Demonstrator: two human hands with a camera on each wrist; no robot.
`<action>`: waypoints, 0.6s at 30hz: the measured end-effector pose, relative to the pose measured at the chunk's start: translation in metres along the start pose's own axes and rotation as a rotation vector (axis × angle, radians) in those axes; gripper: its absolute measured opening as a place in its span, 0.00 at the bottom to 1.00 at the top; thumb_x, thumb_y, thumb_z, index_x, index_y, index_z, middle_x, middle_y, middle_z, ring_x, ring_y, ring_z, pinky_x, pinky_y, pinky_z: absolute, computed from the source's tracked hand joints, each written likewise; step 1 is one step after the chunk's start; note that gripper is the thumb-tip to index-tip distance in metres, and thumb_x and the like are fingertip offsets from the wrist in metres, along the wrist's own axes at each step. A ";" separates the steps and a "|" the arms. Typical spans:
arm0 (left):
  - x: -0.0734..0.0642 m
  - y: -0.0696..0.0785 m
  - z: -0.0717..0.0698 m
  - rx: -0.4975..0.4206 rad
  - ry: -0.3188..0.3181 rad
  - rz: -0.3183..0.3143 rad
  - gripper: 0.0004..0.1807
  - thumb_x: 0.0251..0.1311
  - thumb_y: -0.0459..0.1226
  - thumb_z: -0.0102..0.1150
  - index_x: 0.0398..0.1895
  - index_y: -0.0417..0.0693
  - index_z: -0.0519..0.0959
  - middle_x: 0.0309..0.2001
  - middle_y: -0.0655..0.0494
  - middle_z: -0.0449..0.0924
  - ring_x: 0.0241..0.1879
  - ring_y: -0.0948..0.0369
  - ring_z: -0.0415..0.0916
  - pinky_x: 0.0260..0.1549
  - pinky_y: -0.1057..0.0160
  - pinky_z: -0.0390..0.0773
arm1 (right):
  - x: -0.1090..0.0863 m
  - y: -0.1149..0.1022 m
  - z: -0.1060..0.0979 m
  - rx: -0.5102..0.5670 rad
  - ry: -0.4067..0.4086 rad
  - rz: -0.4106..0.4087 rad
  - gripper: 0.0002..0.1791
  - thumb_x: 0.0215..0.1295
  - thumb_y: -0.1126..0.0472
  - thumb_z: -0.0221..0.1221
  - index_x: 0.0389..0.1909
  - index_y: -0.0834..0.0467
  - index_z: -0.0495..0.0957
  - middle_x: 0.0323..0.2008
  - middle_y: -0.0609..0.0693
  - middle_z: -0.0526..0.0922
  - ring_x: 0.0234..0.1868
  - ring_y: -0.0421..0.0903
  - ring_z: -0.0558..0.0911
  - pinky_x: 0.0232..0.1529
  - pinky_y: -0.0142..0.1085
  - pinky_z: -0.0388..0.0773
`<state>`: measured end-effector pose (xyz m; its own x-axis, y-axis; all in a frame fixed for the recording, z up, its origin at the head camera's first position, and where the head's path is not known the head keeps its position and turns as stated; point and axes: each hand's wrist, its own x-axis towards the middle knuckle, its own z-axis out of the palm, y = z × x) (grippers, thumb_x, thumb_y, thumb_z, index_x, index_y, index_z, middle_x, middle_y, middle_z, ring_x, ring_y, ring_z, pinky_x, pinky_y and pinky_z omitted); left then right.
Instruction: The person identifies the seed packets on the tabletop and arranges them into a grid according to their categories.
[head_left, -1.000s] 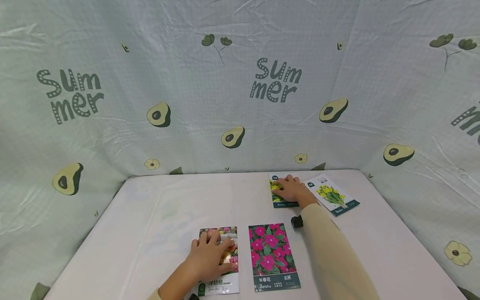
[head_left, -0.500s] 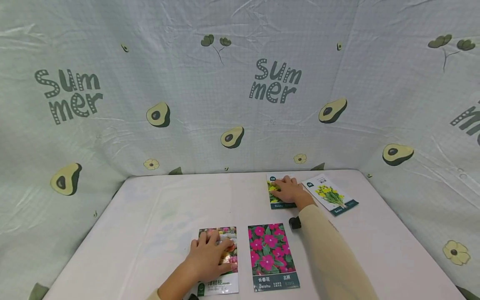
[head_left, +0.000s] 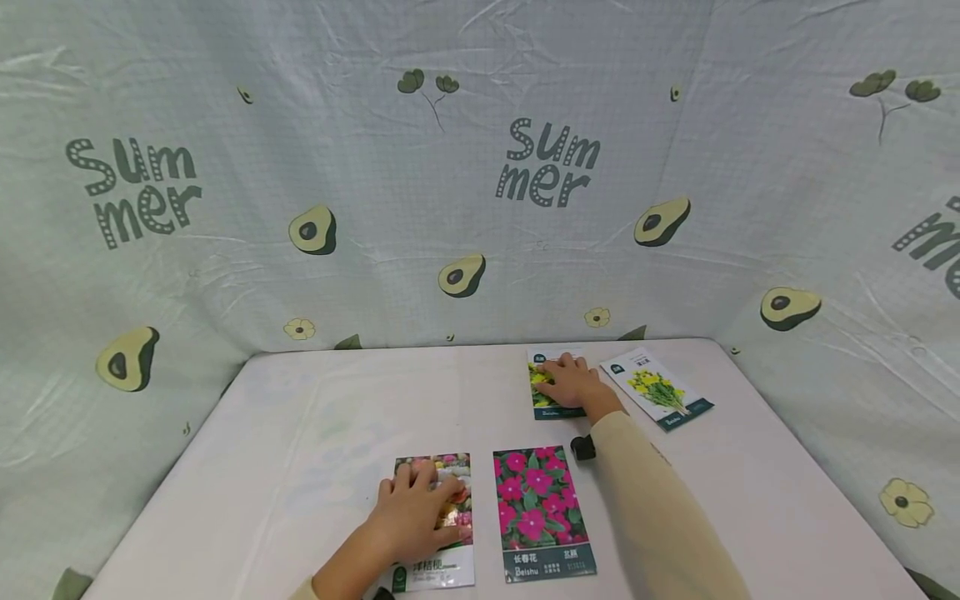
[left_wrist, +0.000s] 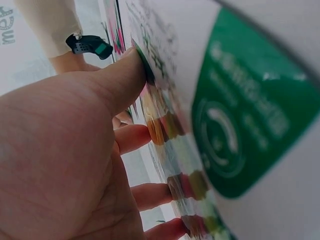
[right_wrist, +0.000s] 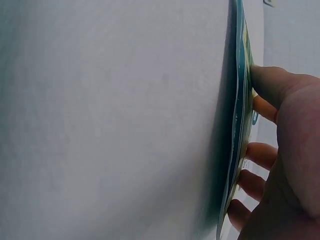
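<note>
Near the front of the table my left hand [head_left: 412,517] rests spread on a seed packet [head_left: 452,573] with mixed pink, white and orange flowers. In the left wrist view, the thumb and fingertips touch its glossy face. At the far right my right hand [head_left: 570,383] presses its fingertips on a seed packet with yellow flowers [head_left: 542,402], covering much of its picture. The right wrist view shows that packet edge-on [right_wrist: 239,110], with thumb and fingertips on its face and none seen under it.
A seed packet of magenta flowers [head_left: 542,508] lies just right of my left hand. Another packet with a yellow bouquet [head_left: 656,387] lies tilted beside the right hand's packet. The white table [head_left: 330,433] meets a printed cloth backdrop [head_left: 375,250] at its far edge.
The right hand and the yellow-flower packet under it have slid slightly left, widening the gap to the tilted packet. My left hand stays put on its packet. The head view has shifted a little.
</note>
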<state>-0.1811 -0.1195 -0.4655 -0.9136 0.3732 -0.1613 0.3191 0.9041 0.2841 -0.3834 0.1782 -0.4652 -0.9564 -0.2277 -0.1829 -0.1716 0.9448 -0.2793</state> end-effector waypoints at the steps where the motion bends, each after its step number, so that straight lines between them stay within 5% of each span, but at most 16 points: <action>1: -0.001 0.001 -0.001 -0.003 0.002 -0.002 0.33 0.61 0.63 0.64 0.68 0.66 0.73 0.63 0.48 0.66 0.61 0.41 0.61 0.50 0.35 0.62 | 0.000 -0.001 0.000 -0.001 0.000 0.000 0.32 0.78 0.40 0.50 0.77 0.46 0.64 0.74 0.61 0.60 0.72 0.63 0.59 0.74 0.66 0.52; 18: -0.001 0.003 -0.002 0.003 -0.017 -0.006 0.32 0.61 0.63 0.64 0.67 0.67 0.73 0.61 0.49 0.66 0.57 0.43 0.61 0.49 0.36 0.63 | 0.000 -0.008 0.008 -0.004 0.027 0.019 0.32 0.77 0.39 0.51 0.77 0.45 0.65 0.73 0.60 0.61 0.72 0.62 0.60 0.73 0.64 0.55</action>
<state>-0.1798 -0.1176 -0.4624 -0.9112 0.3710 -0.1790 0.3142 0.9070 0.2804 -0.3799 0.1684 -0.4700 -0.9655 -0.2033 -0.1626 -0.1542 0.9498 -0.2721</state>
